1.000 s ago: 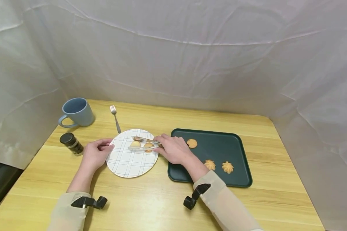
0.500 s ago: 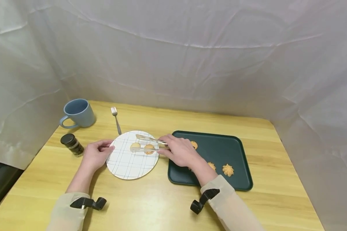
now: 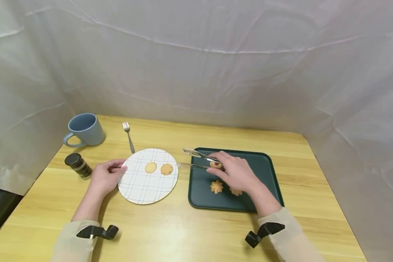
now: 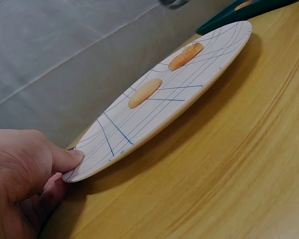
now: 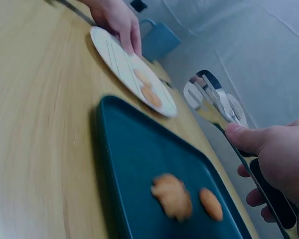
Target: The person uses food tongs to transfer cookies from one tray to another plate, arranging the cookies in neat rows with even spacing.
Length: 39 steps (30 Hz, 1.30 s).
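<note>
My left hand (image 3: 104,176) pinches the left rim of a white plate (image 3: 139,187) with blue lines, thumb on top and fingers beneath in the left wrist view. A pale round cookie (image 3: 150,167) and a browner speckled cookie (image 3: 166,169) lie on the plate. My right hand (image 3: 239,173) holds metal tongs (image 3: 196,153) over the dark green tray (image 3: 198,198); their tips stand apart, with nothing between them in the right wrist view (image 5: 214,102). On the tray are a flower-shaped cookie (image 3: 216,187), another partly covered by the hand (image 3: 236,192), and a round one (image 3: 215,165) partly behind the tongs.
A blue mug (image 3: 86,130) stands at the back left, with a black-lidded jar (image 3: 78,165) in front of it. A fork (image 3: 129,136) lies behind the plate. Pale fabric (image 3: 196,72) hangs behind the wooden table (image 3: 170,233).
My right hand and the tongs have moved right, from above the plate to above the tray. Both cookies stay on the plate. My left hand keeps its hold on the rim.
</note>
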Motion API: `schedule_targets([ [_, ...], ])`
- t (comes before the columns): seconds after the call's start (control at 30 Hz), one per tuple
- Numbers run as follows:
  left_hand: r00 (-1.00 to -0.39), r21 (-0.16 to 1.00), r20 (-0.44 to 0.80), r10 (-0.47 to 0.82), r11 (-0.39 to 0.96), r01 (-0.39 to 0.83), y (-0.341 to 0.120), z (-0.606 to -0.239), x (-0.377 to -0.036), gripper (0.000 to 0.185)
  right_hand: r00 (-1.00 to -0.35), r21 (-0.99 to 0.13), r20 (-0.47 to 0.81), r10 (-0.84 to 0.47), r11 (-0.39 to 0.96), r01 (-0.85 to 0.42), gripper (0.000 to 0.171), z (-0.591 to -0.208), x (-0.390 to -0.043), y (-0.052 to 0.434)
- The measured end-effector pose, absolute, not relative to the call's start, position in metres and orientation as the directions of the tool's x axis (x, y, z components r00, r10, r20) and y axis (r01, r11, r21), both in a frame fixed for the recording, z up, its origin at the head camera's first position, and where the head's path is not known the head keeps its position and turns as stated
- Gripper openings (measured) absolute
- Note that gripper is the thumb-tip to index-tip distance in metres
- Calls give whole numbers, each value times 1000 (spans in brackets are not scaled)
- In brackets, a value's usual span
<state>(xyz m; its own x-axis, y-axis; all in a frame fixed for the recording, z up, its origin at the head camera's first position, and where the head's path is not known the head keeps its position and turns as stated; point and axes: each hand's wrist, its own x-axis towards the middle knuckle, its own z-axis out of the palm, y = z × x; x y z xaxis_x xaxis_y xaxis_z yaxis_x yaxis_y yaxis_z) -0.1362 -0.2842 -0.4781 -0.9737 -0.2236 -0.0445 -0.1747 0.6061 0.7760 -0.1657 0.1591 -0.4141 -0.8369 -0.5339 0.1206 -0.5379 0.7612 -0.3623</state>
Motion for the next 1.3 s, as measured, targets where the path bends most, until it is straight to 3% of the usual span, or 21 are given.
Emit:
schedule_targets([
  [0.63, -972, 775, -68, -227, 602, -195, -284, -478, -137, 37, -902, -315, 67, -426, 849, -424, 59, -432, -170, 241],
  [1.3, -975, 771, -48, -216, 613, -173, -285, -477, -137, 36, -889, -275, 69, -452, 848, -452, 47, -446, -172, 254],
])
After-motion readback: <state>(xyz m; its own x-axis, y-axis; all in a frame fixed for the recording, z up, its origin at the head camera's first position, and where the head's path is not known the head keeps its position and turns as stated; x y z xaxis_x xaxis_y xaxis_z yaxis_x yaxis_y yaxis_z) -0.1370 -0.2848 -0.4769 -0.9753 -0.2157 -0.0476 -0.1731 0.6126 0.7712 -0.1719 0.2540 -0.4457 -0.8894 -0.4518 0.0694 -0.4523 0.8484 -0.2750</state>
